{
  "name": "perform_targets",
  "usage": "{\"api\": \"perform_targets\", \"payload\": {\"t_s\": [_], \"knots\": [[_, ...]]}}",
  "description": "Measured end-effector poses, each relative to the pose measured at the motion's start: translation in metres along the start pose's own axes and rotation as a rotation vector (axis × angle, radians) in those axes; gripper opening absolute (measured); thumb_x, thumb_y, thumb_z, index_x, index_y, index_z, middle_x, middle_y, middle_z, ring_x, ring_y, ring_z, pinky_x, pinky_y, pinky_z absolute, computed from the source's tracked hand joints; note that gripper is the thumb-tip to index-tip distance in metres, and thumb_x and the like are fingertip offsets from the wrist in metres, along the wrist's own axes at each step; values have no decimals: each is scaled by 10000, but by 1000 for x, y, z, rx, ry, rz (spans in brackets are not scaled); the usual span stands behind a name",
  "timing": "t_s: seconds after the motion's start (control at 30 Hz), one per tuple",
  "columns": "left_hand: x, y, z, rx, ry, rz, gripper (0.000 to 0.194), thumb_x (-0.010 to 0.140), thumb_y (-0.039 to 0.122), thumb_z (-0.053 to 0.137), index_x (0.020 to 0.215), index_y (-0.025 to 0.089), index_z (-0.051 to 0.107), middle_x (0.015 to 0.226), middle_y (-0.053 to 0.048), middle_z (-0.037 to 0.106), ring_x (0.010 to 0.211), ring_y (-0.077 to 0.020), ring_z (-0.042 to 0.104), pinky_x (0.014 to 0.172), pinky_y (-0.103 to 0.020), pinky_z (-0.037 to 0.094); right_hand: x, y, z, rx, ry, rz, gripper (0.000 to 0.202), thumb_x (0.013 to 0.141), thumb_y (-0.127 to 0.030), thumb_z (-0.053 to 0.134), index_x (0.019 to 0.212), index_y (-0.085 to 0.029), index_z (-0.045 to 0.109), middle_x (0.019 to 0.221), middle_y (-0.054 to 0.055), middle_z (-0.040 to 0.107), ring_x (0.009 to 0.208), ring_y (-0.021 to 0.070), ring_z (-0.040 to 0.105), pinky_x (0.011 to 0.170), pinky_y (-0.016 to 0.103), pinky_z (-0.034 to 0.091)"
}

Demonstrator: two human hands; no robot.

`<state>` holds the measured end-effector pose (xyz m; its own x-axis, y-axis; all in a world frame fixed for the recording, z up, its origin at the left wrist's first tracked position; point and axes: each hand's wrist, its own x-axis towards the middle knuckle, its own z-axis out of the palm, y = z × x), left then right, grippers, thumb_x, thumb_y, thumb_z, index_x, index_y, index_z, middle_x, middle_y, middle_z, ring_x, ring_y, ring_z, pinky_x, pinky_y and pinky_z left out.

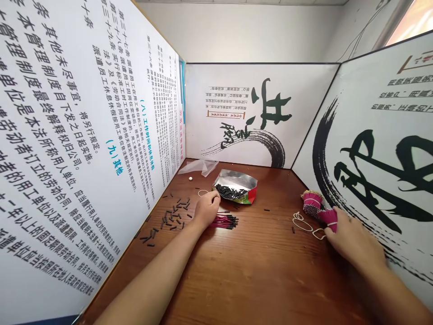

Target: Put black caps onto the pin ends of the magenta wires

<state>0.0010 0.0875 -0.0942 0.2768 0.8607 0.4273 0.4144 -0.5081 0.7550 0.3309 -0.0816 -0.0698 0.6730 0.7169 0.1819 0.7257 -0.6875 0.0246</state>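
My left hand [206, 210] is closed, its fingers curled just in front of an opened foil bag [252, 184] of small black tubes [230, 192]. What its fingers hold, if anything, is hidden. Beside that hand, thin pink sticks with black ends [225, 220] lie on the table, partly covered by it. A loop of rubber band [203, 192] shows just behind the hand. On the right, my right hand [355, 239] grips a banded bundle of pink sticks [329, 218]. Another banded bundle [311, 201] touches it on the left.
Loose black tubes [174, 215] are scattered over the brown table [257, 271] left of my left hand. Rubber bands [301, 222] lie near the bundles. A clear plastic bag [204, 167] and a small white bead [190, 178] sit toward the back. Printed panels [237, 117] enclose the table.
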Motion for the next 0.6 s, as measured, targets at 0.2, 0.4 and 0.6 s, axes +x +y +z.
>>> {"api": "perform_targets", "payload": {"t_s": [0.2,0.4,0.6], "knots": [[-2,7,-5,49,69,20,221,820,197,372,608,195,436,620,7,513,646,-138,473,638,-264,324,-3,4,-20,32,228,-13,607,883,-406,326,1432,-160,403,1152,224,593,1022,378,588,831,481,432],[-14,35,-5,91,17,197,201,836,177,353,664,205,453,691,-28,546,695,-159,499,690,-280,376,-11,-19,-44,905,209,62,791,671,-463,673,1406,-302,431,1233,164,609,946,320,650,767,439,498],[-55,79,17,41,-360,148,217,831,270,482,1030,192,520,884,-48,614,784,-185,556,733,-304,435,-63,-111,-16,1737,-129,37,815,612,-442,789,1339,-265,465,1218,89,627,1077,262,620,872,372,537]]}}
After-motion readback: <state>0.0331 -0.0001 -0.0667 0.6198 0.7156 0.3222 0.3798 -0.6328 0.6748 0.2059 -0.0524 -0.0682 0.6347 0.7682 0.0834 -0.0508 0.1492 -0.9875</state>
